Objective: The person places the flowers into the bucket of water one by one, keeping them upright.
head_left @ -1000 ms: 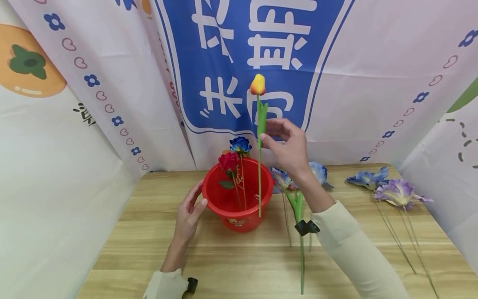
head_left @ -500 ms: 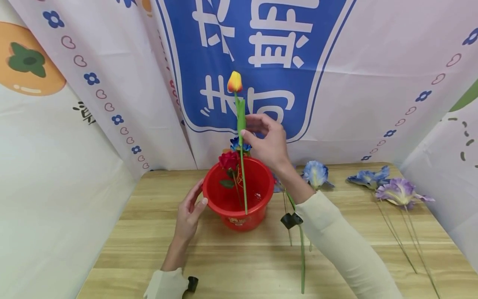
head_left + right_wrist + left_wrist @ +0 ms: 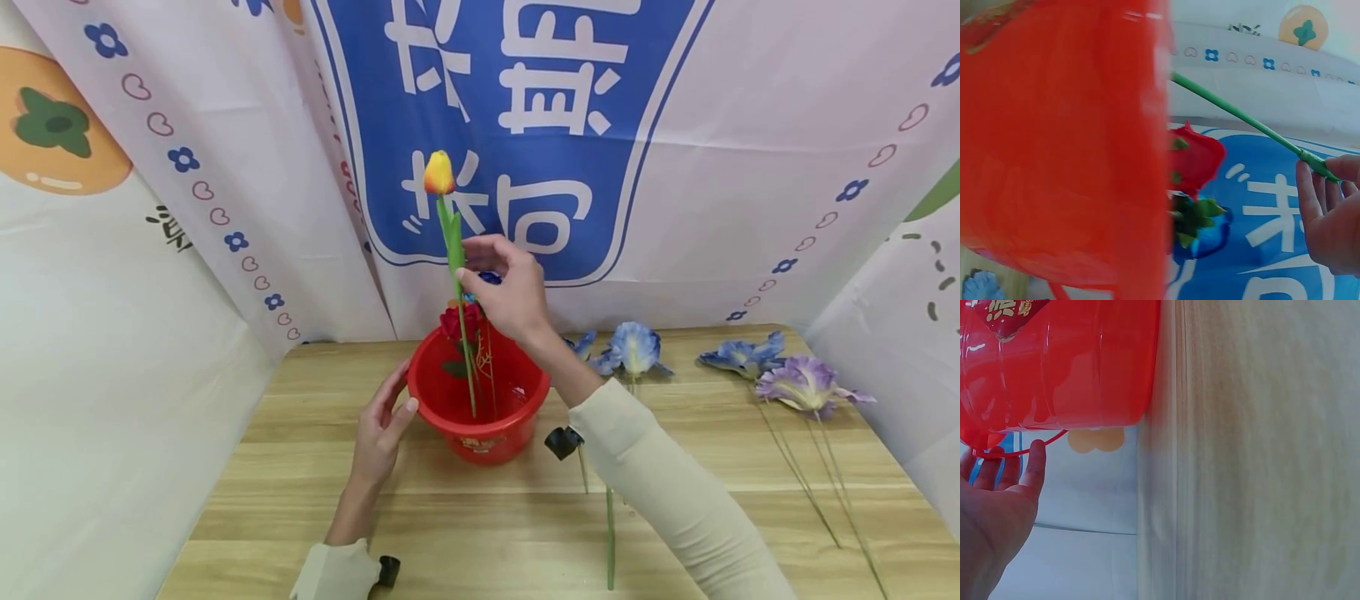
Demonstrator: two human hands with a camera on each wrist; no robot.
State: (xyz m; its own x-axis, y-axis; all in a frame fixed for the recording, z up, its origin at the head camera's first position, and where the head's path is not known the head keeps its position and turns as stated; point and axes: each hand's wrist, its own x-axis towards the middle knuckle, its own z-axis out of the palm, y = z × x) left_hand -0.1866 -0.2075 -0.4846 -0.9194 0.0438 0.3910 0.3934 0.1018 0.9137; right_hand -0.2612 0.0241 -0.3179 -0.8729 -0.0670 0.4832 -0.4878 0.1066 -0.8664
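My right hand (image 3: 510,292) pinches an artificial yellow-orange tulip (image 3: 439,172) at its green leaves, holding it upright. In the head view its stem end appears within the mouth of the red bucket (image 3: 480,448); the right wrist view has the stem (image 3: 1235,111) slanting behind the bucket's rim. A red rose (image 3: 452,325) stands inside the bucket beside a blue rose (image 3: 489,278), partly covered by my right hand. At the bucket's left side, my left hand (image 3: 379,429) touches the rim, its fairly straight fingers against the thin red handle (image 3: 1013,454) in the left wrist view.
On the wooden table (image 3: 300,500), right of the bucket, lie a light-blue flower (image 3: 633,348) and a green stem (image 3: 611,542), partly under my right arm. Farther right are a blue flower (image 3: 742,357) and a purple one (image 3: 801,385). A printed curtain (image 3: 712,208) hangs behind.
My right hand has carried the tulip leftward, from the bucket's right side to over its opening, and slightly down in the last half second. My left hand has stayed at the rim.
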